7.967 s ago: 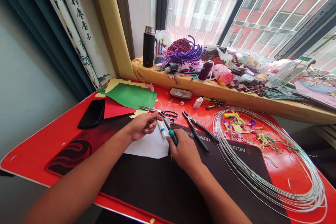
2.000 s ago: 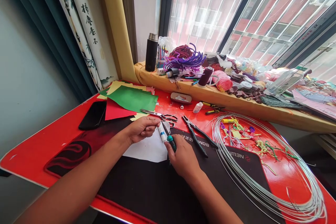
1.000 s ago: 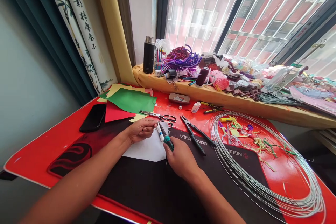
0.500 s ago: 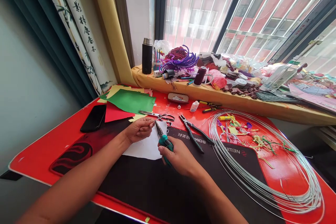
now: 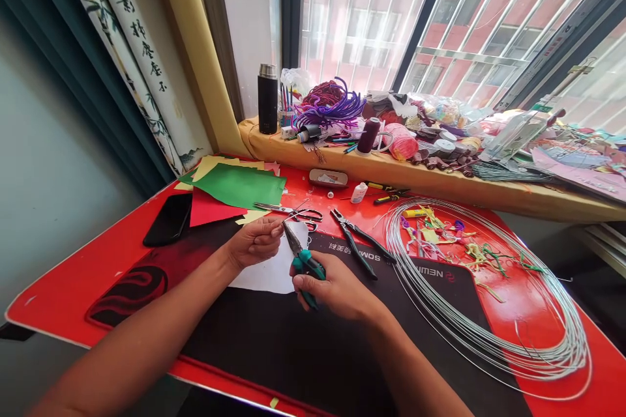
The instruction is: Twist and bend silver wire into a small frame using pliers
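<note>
Between the pinched fingers of my left hand (image 5: pixel 257 241) is a short thin piece of wire (image 5: pixel 297 210), its free end pointing up and right. My right hand (image 5: pixel 325 280) is wrapped around the green handles of needle-nose pliers (image 5: pixel 293 241). The jaw tips meet the wire close to my left fingertips; whether they clamp it is too small to tell. Below both hands lies a sheet of white paper (image 5: pixel 267 273) on the black desk mat (image 5: pixel 274 339). Scissors (image 5: pixel 288 210) rest just behind my left hand. Black-handled pliers (image 5: pixel 355 244) lie to the right of the paper.
A large coil of silver wire (image 5: pixel 552 365) covers the right side of the red table (image 5: pixel 59 287), around colourful scraps (image 5: pixel 440 228). Coloured paper (image 5: pixel 239 184) and a black phone (image 5: pixel 167 219) lie at left. A small white bottle (image 5: pixel 358 193) stands behind. Craft supplies crowd the windowsill (image 5: pixel 293 150).
The view has shifted slightly. The pliers' jaws have swung a little leftward at the wire, and the wire's free end sits a bit higher. Both hands keep their grips.
</note>
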